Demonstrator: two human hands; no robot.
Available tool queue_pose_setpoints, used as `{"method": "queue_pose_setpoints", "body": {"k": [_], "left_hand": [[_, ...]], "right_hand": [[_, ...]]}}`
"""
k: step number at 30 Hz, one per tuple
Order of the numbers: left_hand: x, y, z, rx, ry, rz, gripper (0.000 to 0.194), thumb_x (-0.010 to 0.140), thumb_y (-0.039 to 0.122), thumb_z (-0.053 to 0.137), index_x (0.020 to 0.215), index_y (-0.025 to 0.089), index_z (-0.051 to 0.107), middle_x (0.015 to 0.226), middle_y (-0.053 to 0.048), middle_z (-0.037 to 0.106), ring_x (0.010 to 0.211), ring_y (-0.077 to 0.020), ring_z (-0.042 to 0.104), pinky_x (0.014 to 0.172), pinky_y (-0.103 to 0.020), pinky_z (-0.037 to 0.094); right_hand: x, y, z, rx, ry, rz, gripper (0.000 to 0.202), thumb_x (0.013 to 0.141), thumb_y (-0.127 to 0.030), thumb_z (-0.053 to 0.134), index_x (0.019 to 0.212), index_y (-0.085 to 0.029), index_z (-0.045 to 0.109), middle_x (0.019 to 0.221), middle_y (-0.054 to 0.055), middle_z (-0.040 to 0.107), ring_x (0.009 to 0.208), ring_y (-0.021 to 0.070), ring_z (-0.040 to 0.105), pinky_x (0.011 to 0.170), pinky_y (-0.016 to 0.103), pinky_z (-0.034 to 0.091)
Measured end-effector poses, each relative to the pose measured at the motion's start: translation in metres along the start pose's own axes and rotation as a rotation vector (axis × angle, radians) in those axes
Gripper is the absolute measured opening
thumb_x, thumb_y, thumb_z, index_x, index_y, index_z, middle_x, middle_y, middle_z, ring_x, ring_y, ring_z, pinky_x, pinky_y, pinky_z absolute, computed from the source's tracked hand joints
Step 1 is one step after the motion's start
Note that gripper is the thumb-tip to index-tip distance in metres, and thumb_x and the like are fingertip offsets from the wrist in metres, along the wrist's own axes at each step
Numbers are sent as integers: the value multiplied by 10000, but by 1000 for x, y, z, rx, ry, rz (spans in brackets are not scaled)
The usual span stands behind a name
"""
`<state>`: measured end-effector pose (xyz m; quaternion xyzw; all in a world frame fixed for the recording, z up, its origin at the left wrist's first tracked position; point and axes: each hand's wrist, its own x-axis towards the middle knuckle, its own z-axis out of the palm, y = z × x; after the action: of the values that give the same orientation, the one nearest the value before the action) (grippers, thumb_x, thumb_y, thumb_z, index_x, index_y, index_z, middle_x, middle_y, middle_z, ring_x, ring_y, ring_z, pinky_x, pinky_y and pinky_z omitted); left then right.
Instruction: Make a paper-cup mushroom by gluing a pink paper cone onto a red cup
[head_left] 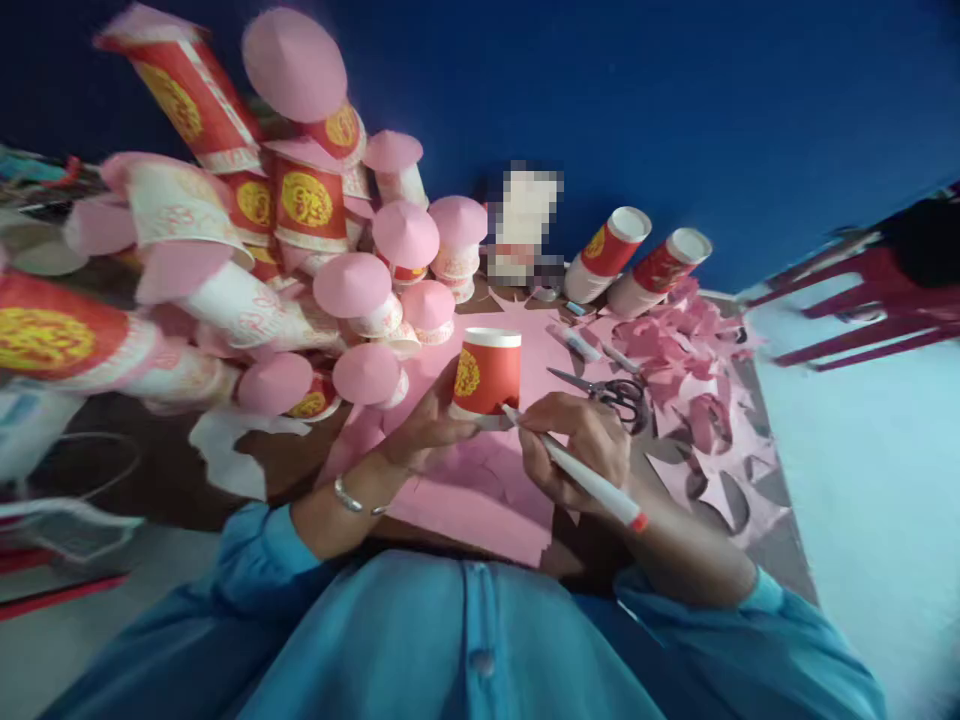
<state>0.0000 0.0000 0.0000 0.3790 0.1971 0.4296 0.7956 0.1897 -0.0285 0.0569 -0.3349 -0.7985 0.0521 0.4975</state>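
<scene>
A red paper cup point(489, 372) with a yellow emblem is held up over pink paper sheets point(480, 505). My left hand point(435, 425) is closed round the cup's lower left side and its white band. In my right hand point(581, 445) is a white marker point(592, 482) with a red end; its tip touches or nearly touches the bottom right of the cup. Black-handled scissors point(619, 397) lie just beyond my right hand, blades pointing left.
Stacked red and white cups with pink cone tops point(307, 205) crowd the left. Pink paper scraps point(705, 390) cover the right side. Two cup stacks point(609, 250) stand at the back near the blue wall. A red chair point(885, 290) is at far right.
</scene>
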Motion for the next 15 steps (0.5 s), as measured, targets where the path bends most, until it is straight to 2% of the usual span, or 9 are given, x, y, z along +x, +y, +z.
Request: {"method": "queue_pose_setpoints", "body": {"k": [6,11,15], "left_hand": [[-2,-3,-3,-8,-4,3,784,756,281,836,1467,351,512,1346,-41,694,1325,-353,625,1067,-507,544],[-1,-2,1,-23,25,-15,768,737,287,851,1434,360,536,1290,-45,719,1291,-350,651,1031,-525,566],[-1,-2,1,-12,32,-17,831,739,283,848,1486,370,495,1359,-50,692,1281,-337,658,1040,-516,564]], "right_hand": [[0,0,1,-30,44,31,122,898,-130,612,975,-223,601,723,-2,741,613,154,742,553,237,604],[-1,0,2,-33,48,20,90,923,-138,592,965,-218,590,707,0,719,599,143,729,539,232,594],[0,0,1,-33,35,15,110,905,-113,602,960,-207,579,706,6,716,605,135,726,557,220,583]]}}
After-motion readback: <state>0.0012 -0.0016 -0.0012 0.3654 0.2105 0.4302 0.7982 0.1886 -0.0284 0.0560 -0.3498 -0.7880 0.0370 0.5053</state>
